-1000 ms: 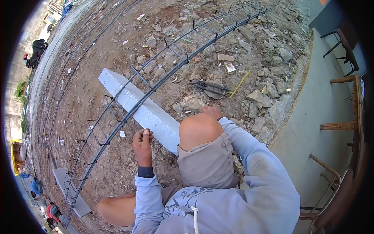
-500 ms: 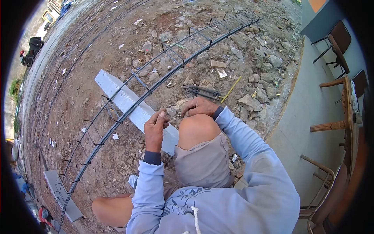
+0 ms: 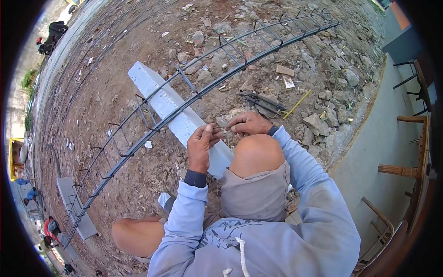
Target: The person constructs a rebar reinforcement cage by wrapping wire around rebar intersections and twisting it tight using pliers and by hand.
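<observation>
My left hand (image 3: 201, 145) is raised over the near end of a pale blue-white block (image 3: 182, 122), its thumb pressed to the fingers around something too small to make out. Just right of it, above my knee, my right hand (image 3: 249, 123) has its fingers pinched together, and what they hold is hidden or too small to name. The fingertips of both hands are close to each other. A long rebar cage (image 3: 200, 95) of dark bars and stirrups lies across the block, beyond my hands.
Bolt cutters or a similar dark tool (image 3: 261, 102) lie on the rubble beside a yellow stick (image 3: 296, 104). Chairs and a wooden table (image 3: 421, 161) stand at the right. Another grey block (image 3: 76, 207) supports the cage at lower left, near people (image 3: 51, 229) bending down.
My right hand has come up from beside the knee toward my left hand. My left hand has moved right and up, so the fingertips are now close. The view has shifted slightly.
</observation>
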`<state>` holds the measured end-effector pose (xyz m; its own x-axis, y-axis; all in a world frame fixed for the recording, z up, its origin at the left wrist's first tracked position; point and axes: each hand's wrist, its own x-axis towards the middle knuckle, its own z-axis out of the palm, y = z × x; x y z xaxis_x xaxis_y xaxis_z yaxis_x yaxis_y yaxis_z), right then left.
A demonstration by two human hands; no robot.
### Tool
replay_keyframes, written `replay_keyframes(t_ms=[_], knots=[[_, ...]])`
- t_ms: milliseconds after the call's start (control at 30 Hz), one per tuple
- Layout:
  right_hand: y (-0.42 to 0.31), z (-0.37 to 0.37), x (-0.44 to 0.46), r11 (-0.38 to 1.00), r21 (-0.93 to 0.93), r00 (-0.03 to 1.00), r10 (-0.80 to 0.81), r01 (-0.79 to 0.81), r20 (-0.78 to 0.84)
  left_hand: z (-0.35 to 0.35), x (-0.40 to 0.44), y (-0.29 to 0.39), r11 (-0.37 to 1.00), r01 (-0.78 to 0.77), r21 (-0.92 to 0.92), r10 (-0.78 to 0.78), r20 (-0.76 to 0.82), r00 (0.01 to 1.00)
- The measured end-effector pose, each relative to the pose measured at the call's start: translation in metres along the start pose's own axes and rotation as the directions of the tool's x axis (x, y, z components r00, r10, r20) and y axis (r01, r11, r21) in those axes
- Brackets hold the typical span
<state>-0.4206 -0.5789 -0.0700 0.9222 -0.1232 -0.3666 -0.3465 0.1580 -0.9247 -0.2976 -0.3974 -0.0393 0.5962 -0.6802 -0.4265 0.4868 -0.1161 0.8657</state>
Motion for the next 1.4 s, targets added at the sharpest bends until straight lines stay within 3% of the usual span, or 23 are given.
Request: replay_keyframes(t_ms=[33, 100, 133, 167, 200, 233, 267, 300, 367, 400, 500, 733, 900, 1000, 1067, 1133, 1233, 1367, 1400], knots=[[0.000, 0.000, 0.005, 0.999, 0.007, 0.999, 0.034, -0.034, 0.021, -0.001, -0.002, 0.000, 1.000, -0.003, -0.018, 0.003, -0.010, 1.000], [0.005, -0.006, 0.017, 0.998, -0.052, 0.991, -0.036, 0.030, -0.126, -0.005, -0.007, 0.002, 0.999, -0.021, -0.045, 0.019, -0.049, 0.999], [0.029, -0.023, 0.032, 0.902, -0.423, 0.938, -0.220, 0.091, -0.267, -0.012, -0.008, 0.002, 0.998, -0.050, -0.046, 0.046, -0.074, 0.996], [0.028, -0.030, 0.034, 0.780, -0.615, 0.863, -0.229, -0.113, -0.450, -0.020, -0.010, 0.002, 0.996, -0.078, -0.043, 0.073, -0.104, 0.992], [0.051, -0.045, 0.044, 0.571, -0.758, 0.768, -0.315, -0.315, -0.557, -0.026, -0.014, 0.007, 0.994, -0.078, -0.078, 0.067, -0.132, 0.989], [0.062, -0.057, 0.049, 0.460, -0.736, 0.725, -0.246, -0.497, -0.643, -0.034, -0.020, 0.016, 0.990, -0.092, -0.108, 0.072, -0.170, 0.983], [0.075, -0.070, 0.054, 0.392, -0.717, 0.719, -0.176, -0.576, -0.673, -0.042, -0.025, 0.021, 0.986, -0.120, -0.117, 0.095, -0.197, 0.976], [0.096, -0.079, 0.057, 0.297, -0.733, 0.707, -0.212, -0.612, -0.675, -0.051, -0.029, 0.026, 0.981, -0.151, -0.125, 0.120, -0.225, 0.967], [0.099, -0.078, 0.061, 0.175, -0.755, 0.755, -0.079, -0.632, -0.651, -0.069, -0.039, 0.036, 0.967, -0.211, -0.139, 0.169, -0.267, 0.949], [0.134, -0.090, 0.068, 0.049, -0.784, 0.727, -0.341, -0.619, -0.596, -0.078, -0.042, 0.037, 0.962, -0.231, -0.145, 0.178, -0.309, 0.934], [0.137, -0.088, 0.069, 0.070, -0.805, 0.764, -0.278, -0.589, -0.583, -0.092, -0.051, 0.036, 0.954, -0.239, -0.179, 0.157, -0.381, 0.911], [0.136, -0.096, 0.060, 0.230, -0.819, 0.819, -0.123, -0.525, -0.560, -0.099, -0.059, 0.033, 0.938, -0.281, -0.203, 0.198, -0.349, 0.916], [0.113, -0.109, 0.045, 0.479, -0.746, 0.866, 0.067, -0.463, -0.495, -0.109, -0.060, 0.052, 0.873, -0.419, -0.248, 0.303, -0.399, 0.866], [0.082, -0.116, 0.038, 0.677, -0.582, 0.881, 0.231, -0.450, -0.412, -0.109, -0.068, 0.065, 0.872, -0.416, -0.258, 0.280, -0.434, 0.856], [0.045, -0.108, 0.031, 0.738, -0.502, 0.885, 0.302, -0.452, -0.354, -0.113, -0.068, 0.067, 0.851, -0.443, -0.281, 0.293, -0.447, 0.845], [-0.007, -0.089, 0.023, 0.737, -0.549, 0.916, 0.267, -0.394, -0.299, -0.113, -0.070, 0.067, 0.827, -0.473, -0.305, 0.305, -0.464, 0.832], [-0.087, -0.032, 0.000, 0.561, -0.808, 0.973, -0.017, -0.182, -0.230, -0.114, -0.072, 0.070, 0.787, -0.525, -0.323, 0.328, -0.501, 0.801], [-0.134, 0.016, 0.007, 0.563, -0.826, 0.984, -0.131, -0.028, -0.123, -0.112, -0.076, 0.074, 0.745, -0.570, -0.346, 0.336, -0.544, 0.769], [-0.129, 0.016, 0.018, 0.327, -0.943, 0.968, -0.248, 0.054, -0.030, -0.113, -0.077, 0.074, 0.742, -0.575, -0.344, 0.341, -0.544, 0.766]])
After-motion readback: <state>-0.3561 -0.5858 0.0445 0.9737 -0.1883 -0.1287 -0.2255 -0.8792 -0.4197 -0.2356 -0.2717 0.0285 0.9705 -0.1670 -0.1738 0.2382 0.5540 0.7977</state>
